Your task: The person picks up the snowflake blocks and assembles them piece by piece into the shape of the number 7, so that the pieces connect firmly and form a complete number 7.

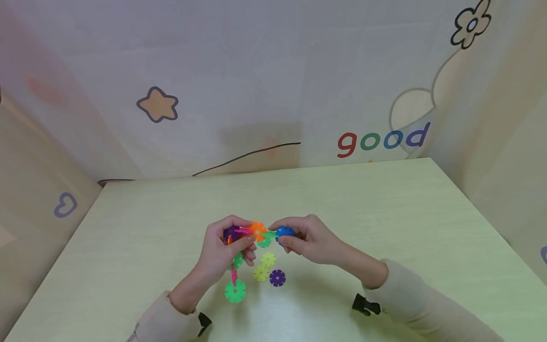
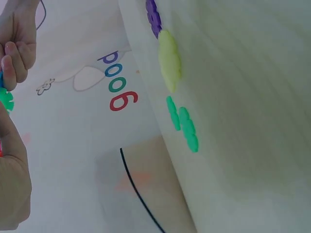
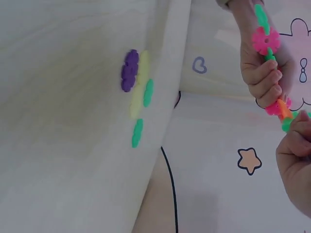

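Observation:
My left hand grips a chain of slotted plastic snowflake discs between thumb and fingers. Along the chain, an orange disc sits beside a pink one, with a purple disc partly hidden by the fingers. Below this hand hangs the rest: a pink disc seen edge-on and a green disc at the end. My right hand pinches a blue disc, which meets a green disc edge-on next to the orange one. Whether those two are locked together cannot be told. In the right wrist view, a pink disc shows along the chain.
Loose discs lie on the pale table under the hands: two yellow discs, a purple disc and green discs. A printed curtain stands behind the table's far edge. Black straps hang at both wrists.

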Tool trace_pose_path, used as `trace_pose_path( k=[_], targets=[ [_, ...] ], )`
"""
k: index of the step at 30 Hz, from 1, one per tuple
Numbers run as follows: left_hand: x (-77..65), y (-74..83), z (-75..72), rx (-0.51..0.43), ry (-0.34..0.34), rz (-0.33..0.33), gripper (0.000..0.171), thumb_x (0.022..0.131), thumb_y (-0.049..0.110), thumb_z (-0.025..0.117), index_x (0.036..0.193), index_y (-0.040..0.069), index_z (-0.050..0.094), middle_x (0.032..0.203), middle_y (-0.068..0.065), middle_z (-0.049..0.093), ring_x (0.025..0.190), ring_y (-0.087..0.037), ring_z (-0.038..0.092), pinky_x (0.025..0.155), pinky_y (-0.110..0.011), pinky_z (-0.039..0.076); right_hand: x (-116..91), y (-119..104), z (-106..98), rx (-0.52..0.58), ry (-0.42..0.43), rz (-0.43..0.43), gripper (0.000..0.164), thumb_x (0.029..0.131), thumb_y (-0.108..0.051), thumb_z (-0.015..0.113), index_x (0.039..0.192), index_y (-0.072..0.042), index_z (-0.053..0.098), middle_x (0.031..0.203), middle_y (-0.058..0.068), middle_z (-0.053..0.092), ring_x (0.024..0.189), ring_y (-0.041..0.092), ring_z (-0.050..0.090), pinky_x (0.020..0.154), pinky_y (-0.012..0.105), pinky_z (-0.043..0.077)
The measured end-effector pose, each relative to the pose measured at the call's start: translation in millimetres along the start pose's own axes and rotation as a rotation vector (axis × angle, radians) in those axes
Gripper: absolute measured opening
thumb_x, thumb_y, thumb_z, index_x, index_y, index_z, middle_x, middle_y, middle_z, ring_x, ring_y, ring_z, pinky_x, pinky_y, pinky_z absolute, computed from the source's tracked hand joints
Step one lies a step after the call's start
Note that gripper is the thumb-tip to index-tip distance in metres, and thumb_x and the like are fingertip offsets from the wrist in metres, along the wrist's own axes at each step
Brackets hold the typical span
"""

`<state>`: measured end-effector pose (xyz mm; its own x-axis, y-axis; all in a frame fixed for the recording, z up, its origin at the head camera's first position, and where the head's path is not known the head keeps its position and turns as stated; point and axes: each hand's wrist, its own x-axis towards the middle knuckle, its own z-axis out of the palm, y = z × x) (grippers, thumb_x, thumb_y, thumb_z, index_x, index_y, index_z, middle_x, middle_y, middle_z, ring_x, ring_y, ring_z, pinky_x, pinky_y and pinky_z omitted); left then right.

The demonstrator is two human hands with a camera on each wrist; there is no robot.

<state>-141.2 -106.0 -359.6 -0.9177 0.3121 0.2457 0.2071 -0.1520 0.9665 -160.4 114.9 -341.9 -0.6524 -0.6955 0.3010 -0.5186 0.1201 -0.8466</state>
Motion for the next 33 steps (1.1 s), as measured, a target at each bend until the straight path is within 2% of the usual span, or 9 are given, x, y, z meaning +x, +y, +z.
trace_pose_path(
  k=[2, 6, 11, 14, 17, 24, 28, 33],
  targets=[
    [-0.2, -1.0, -0.5, -0.012, -0.002, 0.009, 0.020, 0.083, -0.008, 0.059, 0.101, -0.013, 0.052, 0.066, -0.009, 0.062, 0.052, -0.017, 0.062, 0.050, -0.040, 0.053, 0, -3, 0, -0.051, 0.012, -0.032, 0.021, 0.087, 0.004, 0.056, 0.107, 0.008, 0.059, 0.067, 0.005, 0.057, 0.049, 0.012, 0.044, 0.043, 0.020, 0.039],
    [-0.4, -1.3, -2.6, -0.014, -0.026, 0.062, 0.020, 0.084, -0.007, 0.058, 0.102, -0.014, 0.051, 0.070, -0.014, 0.062, 0.056, -0.020, 0.065, 0.053, -0.041, 0.053, 2, -7, -1, -0.146, 0.025, -0.018, 0.021, 0.086, 0.002, 0.058, 0.107, 0.005, 0.060, 0.069, 0.002, 0.059, 0.051, 0.007, 0.046, 0.044, 0.020, 0.040],
    [-1.4, -2.6, -4.1, -0.007, -0.043, 0.104, 0.020, 0.084, -0.008, 0.058, 0.102, -0.015, 0.050, 0.073, -0.020, 0.061, 0.059, -0.020, 0.066, 0.055, -0.040, 0.053, 1, -6, -4, -0.228, -0.003, -0.009, 0.026, 0.087, 0.001, 0.057, 0.113, 0.004, 0.058, 0.071, 0.001, 0.061, 0.056, 0.005, 0.050, 0.047, 0.020, 0.044],
    [-1.9, -3.6, -4.1, 0.004, -0.032, 0.115, 0.020, 0.083, -0.009, 0.058, 0.101, -0.015, 0.051, 0.073, -0.018, 0.062, 0.058, -0.020, 0.065, 0.055, -0.039, 0.054, 0, -4, -6, -0.253, -0.025, -0.020, 0.030, 0.089, 0.001, 0.054, 0.119, 0.004, 0.055, 0.073, 0.001, 0.060, 0.057, 0.006, 0.051, 0.048, 0.020, 0.045],
    [-1.7, -4.6, -3.5, 0.010, -0.023, 0.124, 0.020, 0.083, -0.010, 0.058, 0.100, -0.015, 0.051, 0.072, -0.016, 0.062, 0.058, -0.019, 0.065, 0.054, -0.039, 0.053, -2, -2, -8, -0.249, -0.030, -0.016, 0.030, 0.089, 0.001, 0.053, 0.119, 0.003, 0.052, 0.073, 0.001, 0.060, 0.057, 0.008, 0.052, 0.048, 0.020, 0.045],
    [-3.3, -6.9, 1.1, -0.002, -0.005, 0.121, 0.019, 0.082, -0.011, 0.058, 0.100, -0.016, 0.051, 0.072, -0.028, 0.059, 0.058, -0.019, 0.065, 0.054, -0.040, 0.053, -3, 3, -5, -0.191, 0.042, -0.006, 0.008, 0.087, 0.001, 0.057, 0.094, 0.000, 0.054, 0.070, 0.003, 0.060, 0.053, 0.011, 0.052, 0.046, 0.021, 0.044],
    [-4.0, -7.5, 2.7, 0.009, 0.000, 0.115, 0.017, 0.083, -0.012, 0.057, 0.099, -0.016, 0.052, 0.073, -0.035, 0.055, 0.057, -0.018, 0.065, 0.054, -0.039, 0.053, -2, 7, -2, -0.182, 0.074, -0.014, 0.006, 0.086, 0.002, 0.058, 0.092, 0.001, 0.059, 0.067, 0.004, 0.058, 0.051, 0.010, 0.050, 0.045, 0.021, 0.043],
    [-4.4, -3.1, 4.0, 0.016, 0.001, 0.110, 0.017, 0.082, -0.013, 0.056, 0.098, -0.017, 0.052, 0.073, -0.040, 0.052, 0.057, -0.018, 0.065, 0.053, -0.039, 0.053, -1, 10, 1, -0.110, 0.108, -0.031, 0.009, 0.085, 0.006, 0.057, 0.093, 0.002, 0.061, 0.066, 0.003, 0.057, 0.051, 0.013, 0.049, 0.044, 0.021, 0.041]
  ],
)
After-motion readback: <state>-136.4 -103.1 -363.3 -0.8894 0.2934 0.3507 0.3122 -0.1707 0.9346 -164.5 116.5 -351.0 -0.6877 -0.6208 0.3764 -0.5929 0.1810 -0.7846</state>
